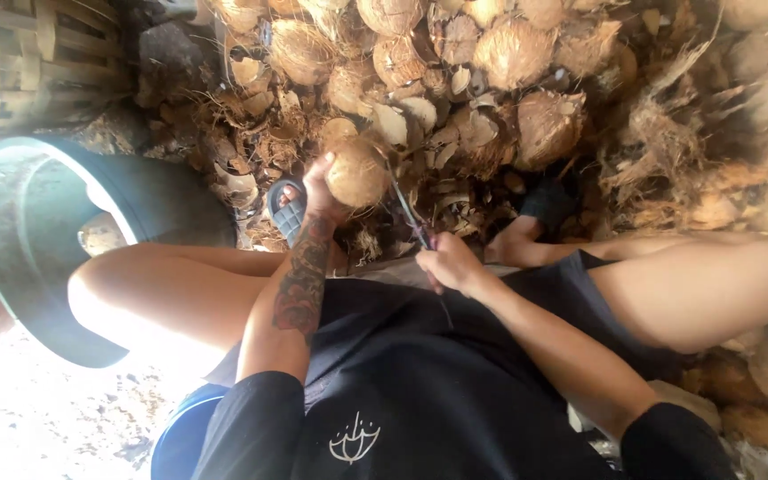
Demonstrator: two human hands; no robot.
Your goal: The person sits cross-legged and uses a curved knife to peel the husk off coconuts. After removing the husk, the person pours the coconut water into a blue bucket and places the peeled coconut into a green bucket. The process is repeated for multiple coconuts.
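Here we are, looking straight down at a seated person in black shorts and a black shirt, knees spread wide. The left hand (pixel 320 188), on a tattooed forearm, cups a husked coconut (pixel 357 172) just above the middle of the frame, fingers wrapped round its left side and holding it up off the ground. The right hand (pixel 449 264) sits a little lower and to the right, fingers closed tight round the handle of a thin knife (pixel 409 213), whose blade angles up towards the coconut's right edge; whether the tip is touching the shell I cannot tell.

How far along? By the look of it, well into a long job. This nut is already stripped of its outer husk, brown and fairly round, with only scraps of fibre left on it, so what remains on this one seems to be trimming. Across the top of the frame lies a heap of coconuts (pixel 455 44), many still shaggy, and that reads as plenty left to do. Husk scraps and shell chips (pixel 251 151) litter the ground below the heap, around a grey sandal (pixel 286 209) on one foot.

At the left edge stands a large dark tub (pixel 11 267), something pale lying in it. A woven basket (pixel 37 53) fills the upper left corner.
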